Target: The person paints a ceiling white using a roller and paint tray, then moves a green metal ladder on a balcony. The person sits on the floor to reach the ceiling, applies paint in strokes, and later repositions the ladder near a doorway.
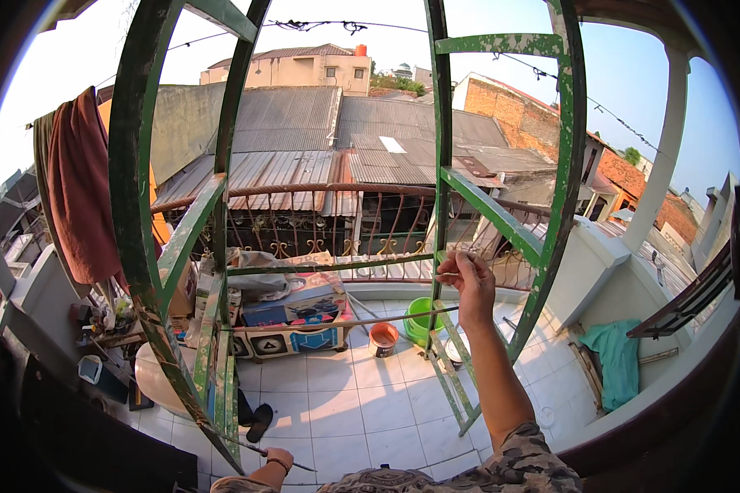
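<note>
Green frame: the tall, ladder-like metalwork (495,215) stands upright before the person, its paint flaked pale in places.
Right hand: raised at the inner right upright (469,279), thumb and fingertips pressed together; I cannot tell whether anything sits between them.
Left hand: low by the frame's left foot (278,460), closed around a thin dark rod (304,467).
Tiled floor: white squares (337,411), crossed by sunlight and shadow.
Pails: a bright green bucket (418,311) near an orange pot (382,338).
Left side: a printed carton (292,341) and a dark sandal (260,423).
Right side: teal cloth (615,361) against the white parapet.
Beyond: a curled iron railing (321,189), then corrugated roofs (288,123) under bright sky.
</note>
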